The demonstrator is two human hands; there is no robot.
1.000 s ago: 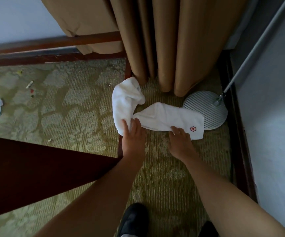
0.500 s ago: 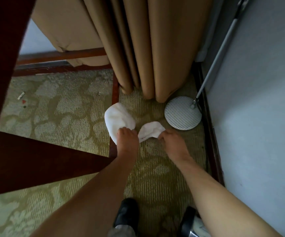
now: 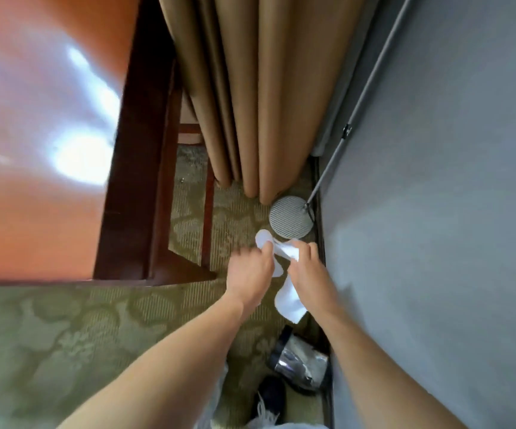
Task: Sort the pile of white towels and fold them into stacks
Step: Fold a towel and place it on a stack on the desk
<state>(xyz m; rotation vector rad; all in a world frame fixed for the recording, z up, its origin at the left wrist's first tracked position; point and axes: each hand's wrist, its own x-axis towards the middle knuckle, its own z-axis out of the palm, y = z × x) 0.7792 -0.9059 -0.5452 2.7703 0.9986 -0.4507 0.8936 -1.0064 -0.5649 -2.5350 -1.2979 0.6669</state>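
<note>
A small white towel [image 3: 289, 300] hangs in the air above the patterned carpet, held by both hands. My left hand [image 3: 250, 270] pinches its upper left part, and my right hand [image 3: 307, 269] grips the top edge close beside it. A short stretch of cloth is bunched between the two hands, and the rest droops down under my right wrist. No other towels or folded stacks are in view.
A glossy reddish wooden table [image 3: 49, 134] fills the left, its leg [image 3: 208, 221] near my hands. Tan curtains [image 3: 250, 88] hang ahead. A round ribbed lamp base [image 3: 290, 219] with a slanted pole stands by the grey wall [image 3: 436, 212]. A dark shiny container [image 3: 300, 363] lies by my feet.
The towel has come up off the carpet with both hands holding it, and the hands are closer together. The view has risen and swung, so the tabletop now shows on the left.
</note>
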